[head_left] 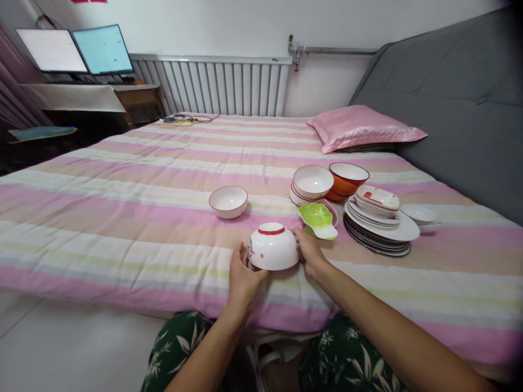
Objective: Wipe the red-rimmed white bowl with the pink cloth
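Between my two hands a white bowl (278, 253) is held upside down, its red-ringed foot facing up and small red marks on its side. My left hand (243, 275) grips it at the left rim, thumb along the near edge. On the opposite side my right hand (309, 253) is closed on the rim, its fingers partly hidden behind the bowl. Just beyond stands another white bowl (229, 202) with a red rim, upright on the striped bedspread (163, 234). Close to my right hand lies a green leaf-shaped dish (317, 219).
Stacked red-rimmed bowls (312, 182) and orange bowls (349, 177) stand at the right. Beside them are piled plates (408, 227) topped by a rectangular dish (378, 198), and small white dishes (420, 214). Farther back are a pink pillow (363, 126) and cables (183, 118).
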